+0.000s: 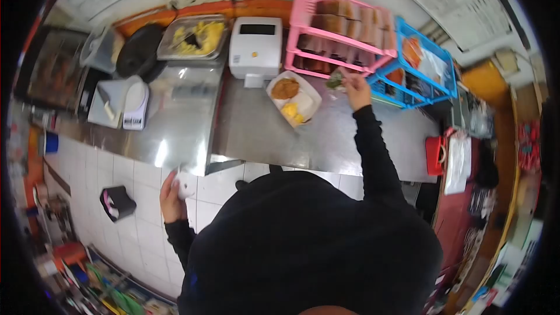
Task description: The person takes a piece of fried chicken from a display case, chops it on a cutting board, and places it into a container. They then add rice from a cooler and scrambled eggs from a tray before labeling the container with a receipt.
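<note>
My right hand pinches a small clear packet with green contents, just in front of the pink rack. To its left, an open white paper food tray lies tilted on the steel counter. In that tray are a browned, fried-looking piece and some yellow food. Low on the left, beyond the counter's front edge, my left hand is closed on a white item with dark spots, whose kind I cannot tell.
A white machine stands behind the food tray. Left of it are a metal pan of yellow pieces, a kitchen scale and a knife. A blue rack adjoins the pink one. On the tiled floor sits a dark bin.
</note>
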Available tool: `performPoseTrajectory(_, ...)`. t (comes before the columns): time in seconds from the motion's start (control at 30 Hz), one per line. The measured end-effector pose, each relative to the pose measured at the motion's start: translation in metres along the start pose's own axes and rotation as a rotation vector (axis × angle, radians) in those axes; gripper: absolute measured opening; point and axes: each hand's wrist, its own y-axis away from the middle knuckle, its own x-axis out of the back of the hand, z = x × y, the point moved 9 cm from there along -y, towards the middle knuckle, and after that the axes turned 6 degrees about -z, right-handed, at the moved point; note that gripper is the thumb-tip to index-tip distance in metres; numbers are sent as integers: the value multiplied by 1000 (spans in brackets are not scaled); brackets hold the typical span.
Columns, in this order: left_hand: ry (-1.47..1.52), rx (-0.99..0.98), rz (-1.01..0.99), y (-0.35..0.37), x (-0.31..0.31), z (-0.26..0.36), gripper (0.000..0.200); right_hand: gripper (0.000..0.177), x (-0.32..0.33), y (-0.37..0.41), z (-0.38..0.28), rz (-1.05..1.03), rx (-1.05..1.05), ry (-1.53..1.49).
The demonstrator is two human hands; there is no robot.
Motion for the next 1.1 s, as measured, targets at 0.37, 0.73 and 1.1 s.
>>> performPoseTrajectory(0.37, -81, -47, 87, 4, -39, 35, 31, 31, -119, -10, 69, -109, 42, 122)
performPoseTrajectory(0.73, -92, 22, 58, 5, -41, 9, 32, 26, -128, 69, 75, -846, 463, 892)
performPoseTrajectory(1.1, -245, -45, 26, 5, -21, 9, 30, 32, -195, 126, 137, -1197, -62, 826)
